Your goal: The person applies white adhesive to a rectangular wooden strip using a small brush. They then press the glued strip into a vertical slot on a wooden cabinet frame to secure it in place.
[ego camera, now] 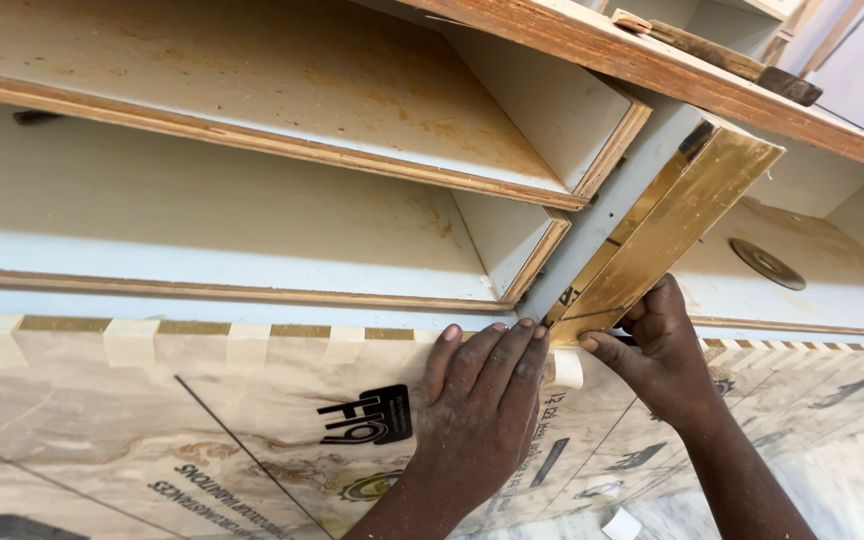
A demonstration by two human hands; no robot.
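Marbled laminate sheet (202, 440) under hands (482, 400)

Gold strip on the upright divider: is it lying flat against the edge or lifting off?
Lifting off. The gold strip angles away from the grey divider, with shadow between; only its lower end, by both hands, meets the panel.

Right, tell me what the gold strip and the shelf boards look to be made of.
Gold strip: looks like brushed metallic laminate or thin metal, going by its streaky sheen; which one is unclear. Both the left hand and the right hand touch its lower end. Shelf boards: likely plywood with a pale, stained facing, since layered brown wood shows along the edges.
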